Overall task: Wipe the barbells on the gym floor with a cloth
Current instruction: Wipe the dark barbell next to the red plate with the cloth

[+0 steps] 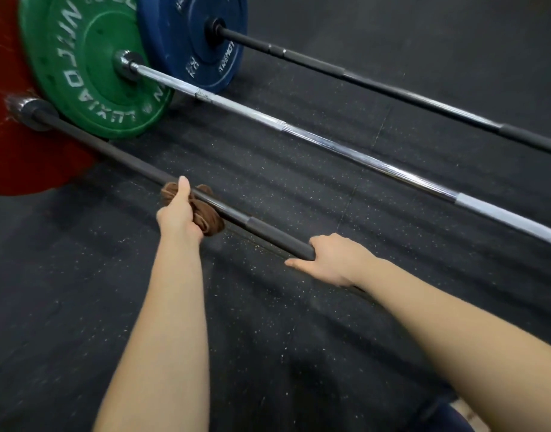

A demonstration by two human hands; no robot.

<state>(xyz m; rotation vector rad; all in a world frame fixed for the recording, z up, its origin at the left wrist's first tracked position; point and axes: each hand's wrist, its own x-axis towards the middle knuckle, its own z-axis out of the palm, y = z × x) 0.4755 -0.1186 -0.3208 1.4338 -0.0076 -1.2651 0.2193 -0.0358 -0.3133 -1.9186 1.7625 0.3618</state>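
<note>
Wiping nearest black barbell (118,152): left hand (179,218) grips brown cloth (205,215) wrapped round shaft, frame centre-left; right hand (333,260) clasps bar lower right. Shaft runs upper-left toward red plate (15,157).

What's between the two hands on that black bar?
Only bare black bar, from the brown cloth in the left hand to the right hand; head view.

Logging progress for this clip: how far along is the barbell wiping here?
Done: no bar shows as finished. In hand: the left hand grips the brown cloth on the nearest black bar; the right hand holds that bar. Left: the chrome bar and far black bar, neither touched.
</note>
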